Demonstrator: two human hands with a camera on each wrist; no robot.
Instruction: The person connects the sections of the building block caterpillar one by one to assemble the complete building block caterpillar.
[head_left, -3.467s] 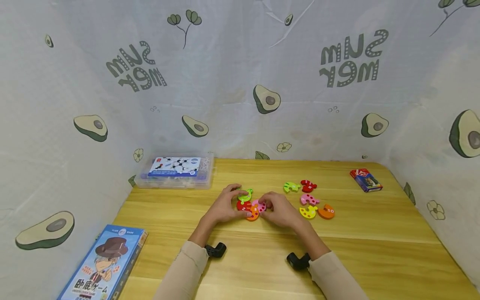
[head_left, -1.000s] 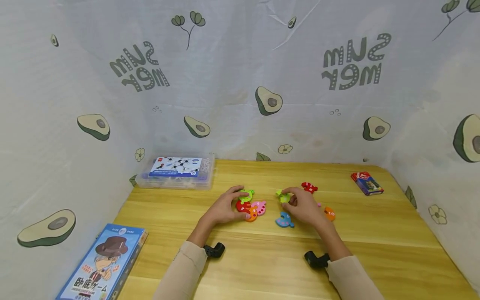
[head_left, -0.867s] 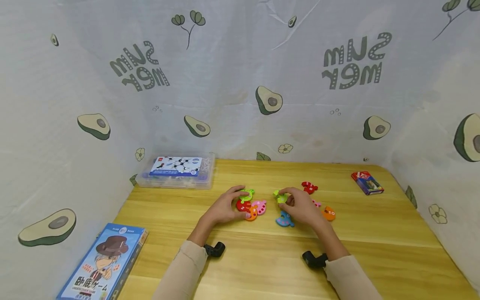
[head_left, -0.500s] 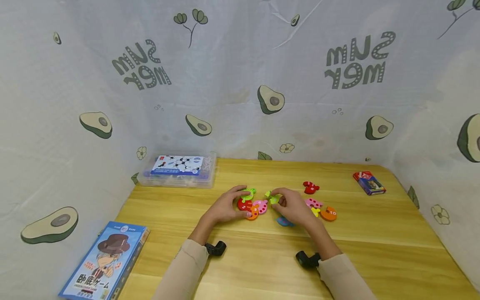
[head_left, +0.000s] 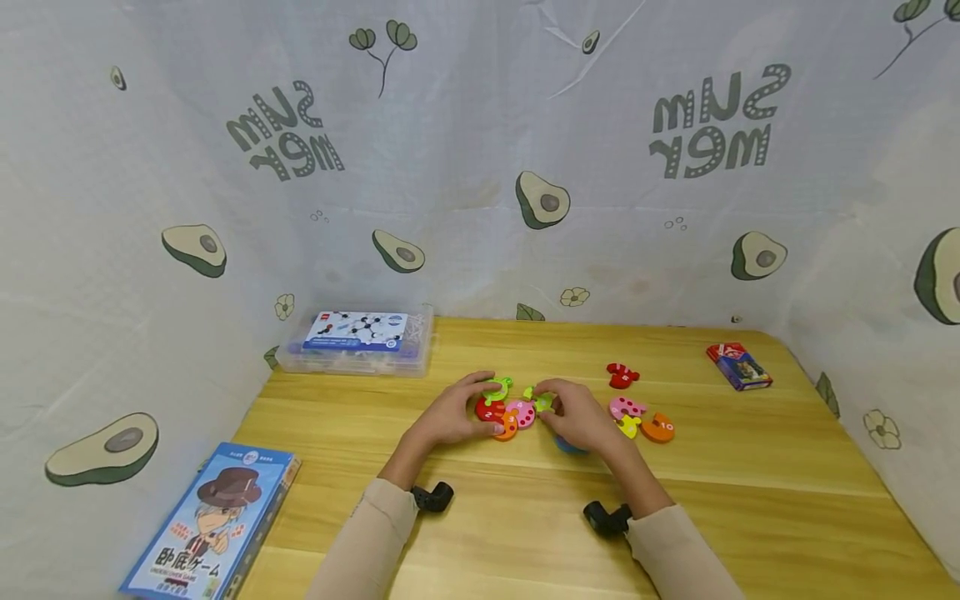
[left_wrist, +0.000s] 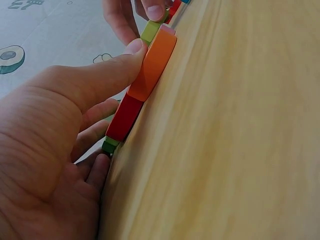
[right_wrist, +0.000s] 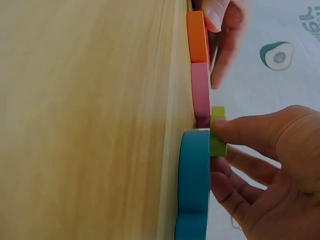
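Note:
My left hand (head_left: 450,410) holds a cluster of number puzzle pieces on the table: a light green one (head_left: 499,388), a red one marked 2 (head_left: 490,409), an orange one marked 3 (head_left: 509,426) and a pink one (head_left: 521,412). In the left wrist view its thumb presses the orange edge, with fingers at the far side. Just right of the pink piece, my right hand (head_left: 577,415) pinches a light green puzzle piece (right_wrist: 218,142), raised above the others in the right wrist view. A blue piece (right_wrist: 194,170) lies under that hand, mostly hidden in the head view.
To the right lie a red piece (head_left: 622,376), a pink piece (head_left: 627,407), a yellow piece (head_left: 628,426) and an orange piece marked 10 (head_left: 658,427). A small card box (head_left: 738,366), a clear plastic case (head_left: 352,363) and a blue game box (head_left: 217,525) stand farther out.
My right hand has left the pink piece, picked up the light green piece from the right-hand group and carried it left to the cluster. The left hand stays at the cluster.

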